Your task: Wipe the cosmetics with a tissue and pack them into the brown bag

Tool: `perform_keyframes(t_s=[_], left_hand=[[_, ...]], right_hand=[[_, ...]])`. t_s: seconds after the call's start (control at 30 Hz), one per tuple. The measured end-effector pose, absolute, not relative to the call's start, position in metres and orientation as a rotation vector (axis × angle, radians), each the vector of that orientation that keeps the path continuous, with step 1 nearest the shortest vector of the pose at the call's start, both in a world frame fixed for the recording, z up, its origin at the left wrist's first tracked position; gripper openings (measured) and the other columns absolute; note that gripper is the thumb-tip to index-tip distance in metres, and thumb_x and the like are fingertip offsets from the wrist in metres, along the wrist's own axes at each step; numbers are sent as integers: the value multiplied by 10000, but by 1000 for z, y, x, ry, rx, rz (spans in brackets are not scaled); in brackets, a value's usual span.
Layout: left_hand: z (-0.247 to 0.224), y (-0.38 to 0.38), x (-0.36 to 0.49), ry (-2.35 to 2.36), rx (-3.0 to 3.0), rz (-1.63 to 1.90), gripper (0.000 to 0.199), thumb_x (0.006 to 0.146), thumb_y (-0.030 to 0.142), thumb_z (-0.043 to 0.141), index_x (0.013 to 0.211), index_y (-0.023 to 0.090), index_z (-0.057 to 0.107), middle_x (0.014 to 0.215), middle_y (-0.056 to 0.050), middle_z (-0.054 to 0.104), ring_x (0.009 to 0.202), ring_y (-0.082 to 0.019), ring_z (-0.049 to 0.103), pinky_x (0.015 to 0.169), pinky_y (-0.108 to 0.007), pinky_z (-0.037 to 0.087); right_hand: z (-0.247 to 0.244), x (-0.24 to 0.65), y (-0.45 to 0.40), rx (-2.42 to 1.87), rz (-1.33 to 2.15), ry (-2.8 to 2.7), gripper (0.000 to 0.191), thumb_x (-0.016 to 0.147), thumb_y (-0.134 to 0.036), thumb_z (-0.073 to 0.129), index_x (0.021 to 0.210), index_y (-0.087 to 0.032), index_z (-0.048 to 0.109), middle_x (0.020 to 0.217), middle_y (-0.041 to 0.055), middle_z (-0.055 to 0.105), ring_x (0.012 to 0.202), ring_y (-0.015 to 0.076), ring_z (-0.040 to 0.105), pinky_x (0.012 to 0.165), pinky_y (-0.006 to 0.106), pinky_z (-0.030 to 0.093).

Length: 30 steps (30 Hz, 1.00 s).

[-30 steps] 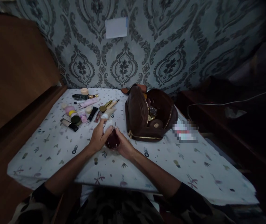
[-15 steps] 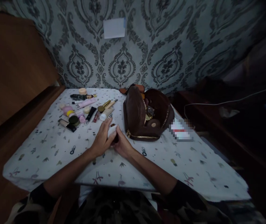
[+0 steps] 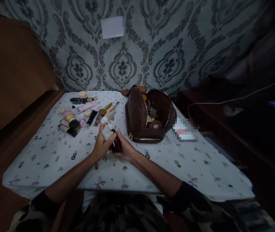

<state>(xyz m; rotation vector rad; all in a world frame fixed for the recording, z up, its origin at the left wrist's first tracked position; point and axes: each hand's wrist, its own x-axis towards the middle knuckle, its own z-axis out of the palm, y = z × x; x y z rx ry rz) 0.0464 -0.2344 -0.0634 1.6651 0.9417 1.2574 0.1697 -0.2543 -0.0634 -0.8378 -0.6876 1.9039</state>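
The table frames a bottle between both hands.

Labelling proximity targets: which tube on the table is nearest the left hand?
The white-capped cream tube, just beyond the left hand; the black tube and pink tube lie farther off.

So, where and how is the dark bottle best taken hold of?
Probably around the glossy, rounded body of the dark bottle, from the right: that part lies against the right grip, while the left grip crowds the upper end and the white piece there.
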Motion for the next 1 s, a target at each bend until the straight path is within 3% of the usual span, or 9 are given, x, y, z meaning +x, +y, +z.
perform_keyframes(t_s=[0.07, 0.17, 0.27, 0.4, 0.47, 0.53, 0.7, 0.9, 1.0], left_hand=[[-59, -231, 45, 993, 1623, 1329, 455, 882, 505, 603, 1185, 171, 540, 997, -48, 645, 915, -193, 618, 861, -311, 495], [-52, -227, 42, 1125, 1523, 1392, 413, 856, 542, 604, 1018, 163, 620, 934, -42, 652, 916, -197, 614, 847, -297, 490], [-49, -224, 37, 1277, 1362, 1377, 449, 835, 579, 606, 972, 153, 645, 847, -32, 649, 828, -190, 622, 754, -286, 502], [-52, -224, 36, 1323, 1277, 1294, 532, 825, 655, 568, 955, 147, 656, 736, -22, 633, 672, -175, 610, 620, -277, 495], [-53, -225, 38, 1257, 1303, 1243, 575, 836, 688, 525, 967, 148, 669, 785, -46, 668, 726, -194, 641, 675, -297, 519], [-53, -226, 40, 1157, 1374, 1217, 610, 861, 704, 468, 1005, 151, 681, 941, -86, 705, 887, -226, 667, 832, -340, 524], [-53, -232, 45, 1008, 1631, 1221, 651, 903, 699, 396, 1190, 166, 635, 1176, -115, 682, 1234, -266, 552, 1144, -413, 321], [-62, -236, 46, 904, 1816, 1132, 637, 910, 617, 484, 1348, 156, 515, 1297, -131, 615, 1354, -276, 436, 1194, -448, 236], [-65, -236, 46, 924, 1766, 1108, 611, 895, 575, 548, 1348, 165, 514, 1253, -121, 634, 1281, -281, 508, 1120, -446, 372]], right_hand=[[-63, 167, -257, -786, 1882, -766, 608, 610, -730, 747, 848, -207, 549, 599, -40, 566, 495, 114, 518, 356, 184, 224], [-63, 164, -261, -782, 1838, -824, 645, 536, -585, 868, 907, -218, 490, 649, -60, 584, 506, 99, 506, 368, 179, 274], [-63, 162, -263, -821, 1822, -838, 626, 534, -507, 888, 904, -223, 471, 646, -82, 564, 463, 79, 460, 373, 187, 301], [-64, 163, -261, -777, 1864, -799, 520, 583, -507, 860, 870, -213, 541, 724, -42, 607, 602, 117, 564, 495, 223, 424], [-63, 164, -260, -732, 1847, -748, 463, 601, -482, 861, 861, -207, 593, 783, -24, 633, 695, 123, 582, 597, 233, 459], [-62, 166, -259, -697, 1812, -731, 417, 616, -451, 865, 864, -201, 643, 807, -18, 647, 734, 118, 575, 659, 227, 456], [-59, 170, -255, -644, 1727, -764, 429, 610, -447, 872, 920, -204, 704, 897, 3, 702, 860, 153, 616, 791, 253, 469], [-56, 178, -248, -646, 1602, -740, 426, 593, -427, 874, 936, -226, 724, 969, 9, 724, 939, 172, 638, 915, 279, 474], [-56, 181, -247, -658, 1560, -739, 422, 590, -374, 875, 955, -223, 725, 972, 7, 718, 933, 155, 633, 930, 263, 468]])
